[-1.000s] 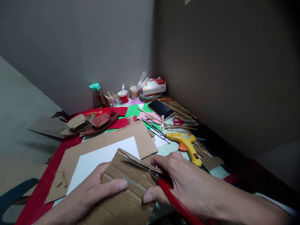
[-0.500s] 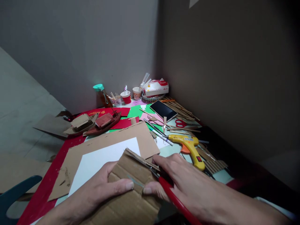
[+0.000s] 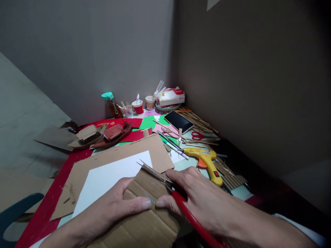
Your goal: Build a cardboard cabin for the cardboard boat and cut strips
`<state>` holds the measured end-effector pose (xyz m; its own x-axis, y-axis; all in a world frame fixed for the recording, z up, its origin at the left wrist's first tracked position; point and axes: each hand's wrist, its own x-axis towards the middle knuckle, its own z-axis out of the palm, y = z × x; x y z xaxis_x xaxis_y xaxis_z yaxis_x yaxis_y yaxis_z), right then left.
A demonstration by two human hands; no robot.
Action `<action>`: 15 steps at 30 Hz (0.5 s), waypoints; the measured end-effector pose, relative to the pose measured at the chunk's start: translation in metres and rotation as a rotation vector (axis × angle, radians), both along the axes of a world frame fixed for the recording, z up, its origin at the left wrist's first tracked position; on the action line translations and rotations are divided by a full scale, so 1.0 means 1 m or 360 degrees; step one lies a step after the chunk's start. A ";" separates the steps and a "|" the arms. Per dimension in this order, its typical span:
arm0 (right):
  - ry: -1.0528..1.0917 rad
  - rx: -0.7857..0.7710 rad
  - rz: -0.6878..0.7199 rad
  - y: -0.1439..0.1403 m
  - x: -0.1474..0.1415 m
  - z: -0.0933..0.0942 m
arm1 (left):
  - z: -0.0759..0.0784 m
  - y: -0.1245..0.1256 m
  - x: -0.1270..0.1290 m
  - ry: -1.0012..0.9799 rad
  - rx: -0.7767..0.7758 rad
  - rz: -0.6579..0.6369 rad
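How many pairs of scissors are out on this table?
2. One red-handled pair of scissors is in the right hand, blades at the cardboard piece; small red scissors lie beyond the yellow glue gun. Clutter may hide more.

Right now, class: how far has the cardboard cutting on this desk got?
Done: two model boats stand finished beside the red paper. In hand: the right hand works red-handled scissors along the top edge of a cardboard piece, which the left hand steadies; the blades have reached its far corner. Left: most of that piece remains uncut, and the glue gun lies unused.
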<state>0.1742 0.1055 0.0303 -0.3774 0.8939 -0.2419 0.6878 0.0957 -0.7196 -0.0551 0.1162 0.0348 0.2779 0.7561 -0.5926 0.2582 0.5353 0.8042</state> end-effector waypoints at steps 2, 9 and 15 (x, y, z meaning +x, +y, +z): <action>-0.0031 0.0040 0.0021 -0.003 0.000 -0.003 | -0.001 -0.001 0.000 -0.0027 0.0001 -0.0007; 0.0007 0.0064 0.0020 -0.001 0.004 0.003 | 0.005 -0.002 0.003 0.0037 0.0052 -0.0138; 0.0114 0.0076 -0.0044 -0.010 -0.002 0.005 | 0.008 -0.008 0.005 -0.0040 -0.0013 -0.0239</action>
<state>0.1725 0.0953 0.0355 -0.3674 0.9141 -0.1717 0.6373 0.1130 -0.7623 -0.0496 0.1084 0.0424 0.4021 0.7001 -0.5901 0.3156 0.4990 0.8071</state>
